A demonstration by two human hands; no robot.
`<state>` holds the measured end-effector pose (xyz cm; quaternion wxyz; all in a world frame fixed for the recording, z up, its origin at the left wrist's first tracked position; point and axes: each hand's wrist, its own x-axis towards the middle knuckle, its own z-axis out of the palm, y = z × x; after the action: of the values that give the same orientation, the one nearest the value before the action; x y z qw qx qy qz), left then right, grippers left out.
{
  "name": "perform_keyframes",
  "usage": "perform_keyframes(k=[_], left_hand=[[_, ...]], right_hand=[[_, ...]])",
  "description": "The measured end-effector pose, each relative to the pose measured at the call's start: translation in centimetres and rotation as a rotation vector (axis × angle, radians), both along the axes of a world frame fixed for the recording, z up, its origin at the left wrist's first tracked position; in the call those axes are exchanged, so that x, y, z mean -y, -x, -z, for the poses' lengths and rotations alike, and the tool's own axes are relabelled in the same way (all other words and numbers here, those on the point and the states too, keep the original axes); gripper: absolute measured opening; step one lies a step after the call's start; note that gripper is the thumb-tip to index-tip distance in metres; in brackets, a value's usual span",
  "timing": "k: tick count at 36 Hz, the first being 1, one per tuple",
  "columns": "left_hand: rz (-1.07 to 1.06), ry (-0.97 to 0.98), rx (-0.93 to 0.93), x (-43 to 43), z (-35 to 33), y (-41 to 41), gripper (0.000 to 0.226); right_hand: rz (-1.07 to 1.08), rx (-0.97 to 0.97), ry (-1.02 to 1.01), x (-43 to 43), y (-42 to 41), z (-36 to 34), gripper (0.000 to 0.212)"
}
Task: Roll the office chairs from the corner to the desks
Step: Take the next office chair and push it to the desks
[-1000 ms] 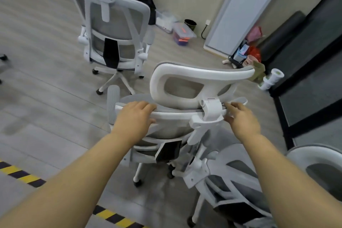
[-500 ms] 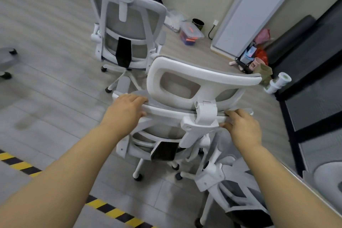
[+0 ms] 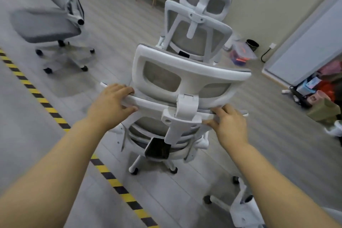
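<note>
- At far left I see a grey chair (image 3: pixel 46 24) with a padded seat, standing on the far side of the yellow-and-black floor stripe (image 3: pixel 47 106).
- My left hand (image 3: pixel 108 104) is wrapped over the left end of the backrest's top rail, with the fingers curled over it and the thumb underneath.
- The office chair (image 3: pixel 194 72) I am holding is in the middle of the view, just right of the stripe. It has a white plastic frame, grey mesh panels, a wide curved headrest on a hinged bracket, a black lumbar block lower down and white legs on dark casters.
- My right hand (image 3: pixel 230 127) grips the same rail just right of the bracket, fingers on top and thumb below.
- Directly behind the headrest stands a second white chair (image 3: pixel 196 29), its back towards me; a plastic box (image 3: pixel 242 53) lies on the floor to its right.
- At lower right only a chair base (image 3: pixel 240 207) shows.
- Compared with half a second ago, the second white chair was up and to the left of the headrest and now sits behind it. The grey chair has come fully into view, and the neighbouring chair — pressed against mine before — now stands apart.
</note>
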<state>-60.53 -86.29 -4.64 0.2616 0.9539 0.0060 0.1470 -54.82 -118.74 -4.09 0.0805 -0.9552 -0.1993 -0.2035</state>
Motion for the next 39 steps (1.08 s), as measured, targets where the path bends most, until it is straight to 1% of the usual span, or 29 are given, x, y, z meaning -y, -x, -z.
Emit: perform_keyframes(k=[5,11,15,21,23,28,34,39], left_hand=[[-0.168,0.010,0.005,-5.9,0.1,3.9,0.047],[-0.374,0.014,0.003,-12.2,-0.2,8.9,0.048],[-0.515,0.012,0.014,-15.6,-0.4,12.7,0.049],[-0.739,0.059,0.006,-20.3,-0.5,17.7,0.050],[-0.822,0.077,0.000,-21.6,-0.4,19.3,0.049],[-0.972,0.104,0.012,-24.6,-0.3,23.1,0.049],[-1.181,0.117,0.015,-28.6,-0.1,26.3,0.048],[-1.330,0.143,0.028,-32.2,0.0,28.4,0.051]], right_hand=[[-0.123,-0.076,-0.002,-7.3,-1.0,-0.2,0.034],[-0.246,-0.173,0.002,-16.4,-1.9,-0.1,0.040],[-0.347,-0.202,-0.056,-22.6,-1.2,-0.4,0.040],[-0.489,-0.268,-0.033,-31.7,0.0,-0.8,0.042],[-0.546,-0.287,-0.024,-34.6,0.4,-0.9,0.042],[-0.741,-0.360,-0.095,-41.6,1.0,-0.6,0.043],[-0.936,-0.408,-0.079,-50.9,1.5,-0.3,0.045],[-1.053,-0.393,0.026,-58.8,2.6,-0.6,0.056]])
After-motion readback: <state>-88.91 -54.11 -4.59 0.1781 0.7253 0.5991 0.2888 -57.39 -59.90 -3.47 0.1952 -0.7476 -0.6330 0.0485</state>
